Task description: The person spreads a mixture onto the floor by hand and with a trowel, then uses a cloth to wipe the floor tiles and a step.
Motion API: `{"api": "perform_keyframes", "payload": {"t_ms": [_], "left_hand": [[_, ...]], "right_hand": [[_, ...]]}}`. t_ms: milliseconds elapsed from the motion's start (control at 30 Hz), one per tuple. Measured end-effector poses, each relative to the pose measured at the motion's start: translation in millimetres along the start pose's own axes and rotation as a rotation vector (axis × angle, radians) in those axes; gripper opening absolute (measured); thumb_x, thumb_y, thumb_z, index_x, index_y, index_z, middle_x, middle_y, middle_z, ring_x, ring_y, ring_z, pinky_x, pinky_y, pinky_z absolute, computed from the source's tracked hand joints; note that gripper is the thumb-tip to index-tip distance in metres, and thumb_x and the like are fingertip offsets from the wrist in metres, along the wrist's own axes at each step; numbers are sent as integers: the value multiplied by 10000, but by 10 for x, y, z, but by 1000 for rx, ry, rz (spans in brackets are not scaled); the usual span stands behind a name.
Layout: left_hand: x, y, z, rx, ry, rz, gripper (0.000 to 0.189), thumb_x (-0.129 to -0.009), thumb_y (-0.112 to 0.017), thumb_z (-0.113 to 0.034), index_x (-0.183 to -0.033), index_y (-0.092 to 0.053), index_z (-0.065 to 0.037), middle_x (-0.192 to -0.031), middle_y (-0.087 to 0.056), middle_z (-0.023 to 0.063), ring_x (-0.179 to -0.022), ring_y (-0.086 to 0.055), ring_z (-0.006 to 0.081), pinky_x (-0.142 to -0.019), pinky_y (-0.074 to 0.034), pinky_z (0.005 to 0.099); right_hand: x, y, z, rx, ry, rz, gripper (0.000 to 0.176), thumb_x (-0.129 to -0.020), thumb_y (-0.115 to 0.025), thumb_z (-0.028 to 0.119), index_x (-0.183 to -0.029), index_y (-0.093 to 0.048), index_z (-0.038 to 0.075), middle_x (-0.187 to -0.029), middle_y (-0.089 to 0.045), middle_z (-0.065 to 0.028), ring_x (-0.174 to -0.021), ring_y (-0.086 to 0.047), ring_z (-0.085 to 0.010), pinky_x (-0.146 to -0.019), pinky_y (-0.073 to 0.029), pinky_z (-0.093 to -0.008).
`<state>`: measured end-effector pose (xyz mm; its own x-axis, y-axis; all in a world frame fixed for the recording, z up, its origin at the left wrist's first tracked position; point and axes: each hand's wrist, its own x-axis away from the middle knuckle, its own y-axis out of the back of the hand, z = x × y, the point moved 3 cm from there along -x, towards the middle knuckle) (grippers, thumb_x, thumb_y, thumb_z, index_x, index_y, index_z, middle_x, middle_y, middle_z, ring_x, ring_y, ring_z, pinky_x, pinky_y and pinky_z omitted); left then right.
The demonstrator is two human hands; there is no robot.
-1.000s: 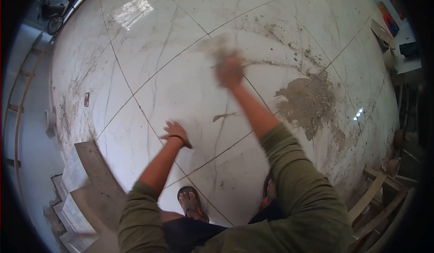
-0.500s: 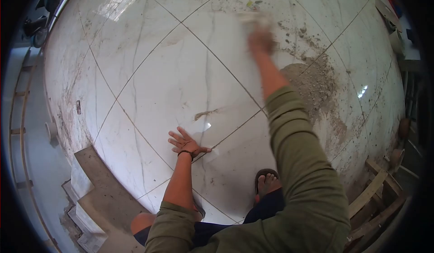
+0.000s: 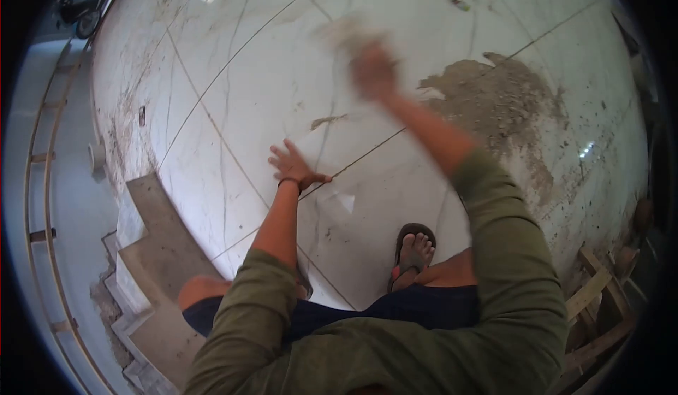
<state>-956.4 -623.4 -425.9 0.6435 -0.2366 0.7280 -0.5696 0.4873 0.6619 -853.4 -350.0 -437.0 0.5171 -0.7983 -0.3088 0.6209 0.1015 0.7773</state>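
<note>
My left hand [image 3: 296, 167] lies flat with fingers spread on the white veined floor tiles [image 3: 247, 112], close to a dark joint line. It holds nothing. My right hand [image 3: 373, 71], smeared by motion, is closed on a pale tan brush-like thing [image 3: 347, 33] low over the tiles. Blur hides the exact shape of that thing. To the right of this hand, a heap of grey-brown grit [image 3: 487, 98] spreads over the floor. A small brown smear [image 3: 328, 121] marks the tile just beyond my left hand.
My sandalled foot [image 3: 414, 250] stands on the tiles. Stepped, bare brown edging [image 3: 166, 254] runs along the lower left. A wooden ladder [image 3: 44, 176] lies at the far left, with a motorcycle [image 3: 85, 17] beyond. Wooden pieces [image 3: 593, 292] are at the lower right.
My right hand has swept left and nearer with the brush-like thing. Loose grit at the upper right is now gathered more into the heap. My left hand stays planted; the view has shifted.
</note>
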Motion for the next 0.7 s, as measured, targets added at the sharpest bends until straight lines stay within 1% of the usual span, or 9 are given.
{"api": "perform_keyframes", "payload": {"t_ms": [33,100,167,200,300,467,600,667,700], "left_hand": [[30,-68,49,44,-2,-37,1546,-516,-889,-603,-1520,156,-63,-1568,190,263,-1461,52,469,-1127,-190,646],[142,-447,184,145,49,-62,1488,-558,-865,-608,-1528,120,-56,-1584,176,228,-1472,38,439,-1129,-176,646],[228,-882,324,253,159,-55,1421,-610,-838,-608,-1534,85,-48,-1601,152,194,-1482,24,408,-1136,-157,640],[266,-871,345,254,140,-63,1400,-629,-827,-604,-1534,84,-45,-1602,148,191,-1482,25,406,-1138,-145,638],[416,-793,342,243,117,2,1351,-684,-792,-597,-1529,95,-29,-1601,159,191,-1480,45,418,-1148,-90,630],[407,-751,298,168,140,36,1374,-680,-761,-662,-1519,109,-10,-1587,171,224,-1476,13,432,-1138,-163,635],[405,-729,267,157,131,76,1370,-698,-746,-666,-1510,136,-3,-1574,198,241,-1468,36,454,-1136,-162,641],[393,-738,286,148,124,78,1366,-707,-741,-663,-1507,145,-1,-1570,205,247,-1464,45,465,-1135,-160,644],[385,-755,295,149,121,71,1364,-710,-740,-661,-1506,148,0,-1569,206,249,-1462,49,469,-1135,-158,646]], "right_hand": [[179,-95,692,14,37,250,316,-871,-539,155,-1133,-566,-20,-1014,-589,-210,-927,-612,-314,-793,-506,-519],[810,-623,1551,-88,151,204,518,-881,-496,131,-1384,-507,256,-1242,-480,-206,-957,-577,-395,-822,-511,-559],[1204,-535,1904,-165,107,547,487,-864,-518,116,-1336,-552,230,-1207,-495,-181,-975,-571,-384,-761,-539,-498],[1286,-614,1844,-161,168,492,491,-861,-520,113,-1337,-551,230,-1201,-499,-179,-968,-573,-379,-747,-541,-493],[1397,-688,1213,-48,352,187,532,-858,-519,104,-1375,-511,231,-1196,-516,-206,-920,-588,-368,-686,-544,-479],[432,277,-893,405,-34,290,570,-866,-501,75,-1424,-418,153,-1092,-530,-239,-914,-603,-364,-742,-535,-467],[497,1909,-2371,581,-600,34,535,-905,-566,308,-1421,-443,237,-1260,-468,-198,-1061,-589,-376,-860,-522,-501],[616,2392,-2674,634,-807,-124,535,-885,-628,297,-1397,-483,235,-1276,-458,-223,-1132,-559,-363,-910,-513,-483],[655,2495,-2602,627,-730,-138,538,-886,-628,305,-1398,-481,231,-1279,-461,-228,-1122,-566,-370,-902,-516,-486]]}}
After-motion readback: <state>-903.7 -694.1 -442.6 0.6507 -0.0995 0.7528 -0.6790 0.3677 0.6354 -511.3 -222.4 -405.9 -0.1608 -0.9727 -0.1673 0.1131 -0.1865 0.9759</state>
